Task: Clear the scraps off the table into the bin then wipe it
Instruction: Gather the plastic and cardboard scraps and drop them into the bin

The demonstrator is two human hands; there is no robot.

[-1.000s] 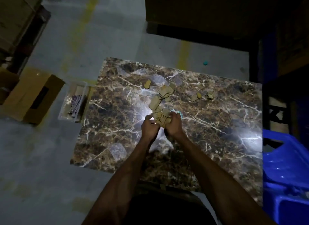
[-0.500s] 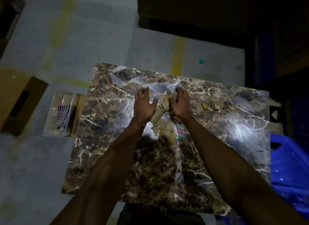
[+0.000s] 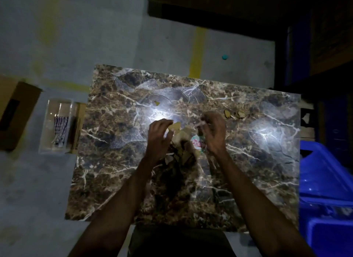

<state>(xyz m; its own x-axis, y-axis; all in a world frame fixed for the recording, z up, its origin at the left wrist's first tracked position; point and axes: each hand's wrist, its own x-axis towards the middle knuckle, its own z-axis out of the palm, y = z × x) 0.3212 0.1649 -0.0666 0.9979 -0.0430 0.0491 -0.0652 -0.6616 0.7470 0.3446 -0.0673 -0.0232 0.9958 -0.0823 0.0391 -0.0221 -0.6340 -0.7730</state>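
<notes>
A heap of tan cardboard scraps (image 3: 181, 137) lies in the middle of the brown marble table (image 3: 114, 180), with a small round printed label (image 3: 196, 144) among them. My left hand (image 3: 158, 136) curls around the heap's left side, fingers touching the scraps. My right hand (image 3: 213, 132) cups the right side, fingers bent and slightly blurred. One small scrap (image 3: 157, 103) lies apart, farther back. A few more scraps (image 3: 234, 113) sit just beyond my right hand. The blue bin (image 3: 328, 189) stands off the table's right edge.
On the floor to the left are a clear plastic box (image 3: 57, 126) holding a striped cloth and a brown cardboard carton (image 3: 15, 111). A small teal cap (image 3: 225, 56) lies on the floor beyond the table. Dark furniture stands at the back.
My hands reached to the far scraps and have now drawn back toward me, raking scraps into one heap. One small scrap stayed behind at the back.
</notes>
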